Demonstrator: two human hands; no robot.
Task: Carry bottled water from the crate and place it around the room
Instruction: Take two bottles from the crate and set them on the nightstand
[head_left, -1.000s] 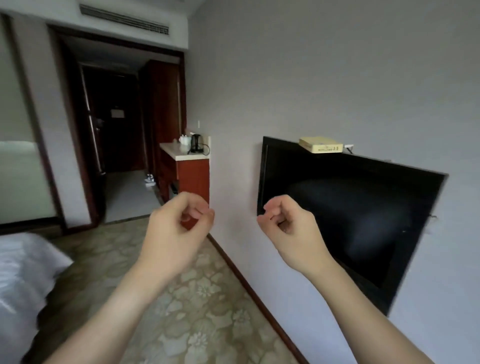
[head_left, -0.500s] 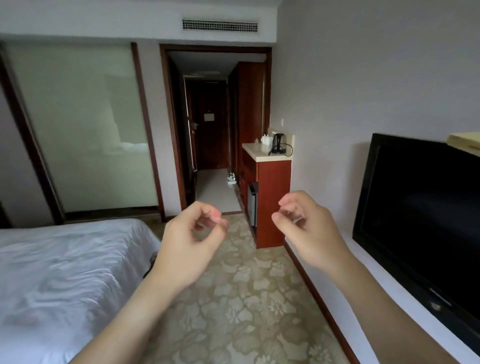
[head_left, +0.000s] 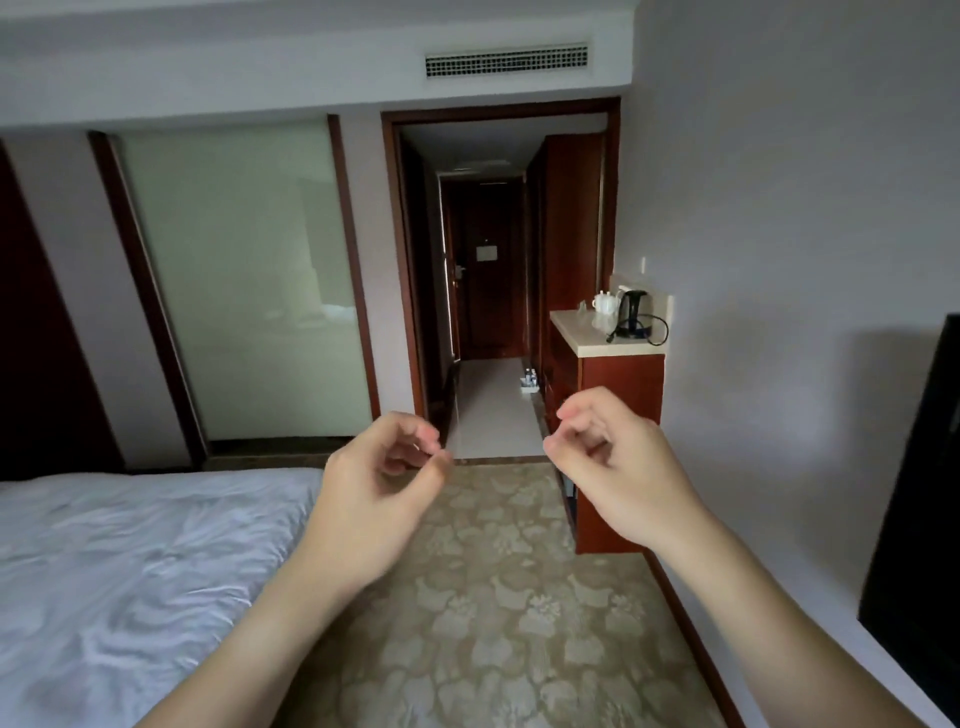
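Hotel-room interior, head view: you are standing on the patterned carpet (head_left: 519, 597) between the bed (head_left: 130, 561) on your left and the wall on your right, facing the doorway into the entry corridor. Your left hand (head_left: 379, 499) and right hand (head_left: 618, 473) are hovering at chest height, each loosely curled with thumb and fingertips nearly meeting, and neither is holding anything. Outward from the hands, the red cabinet (head_left: 618, 447) is standing just beyond your right hand against the wall, with a black kettle (head_left: 631, 314) and white cups on its pale top. Farther on, the bottled water (head_left: 530, 376) is sitting on the pale tiled floor (head_left: 488, 410) of the corridor, close to the cabinet's base; the bottles appear upright in a low holder, though they are too small to count or to tell the holder's make. That cluster is lying straight ahead and well apart from both hands, slightly right of centre, so your right hand is judged the nearer one, and a walk forward through the doorway is likely needed before any reach.
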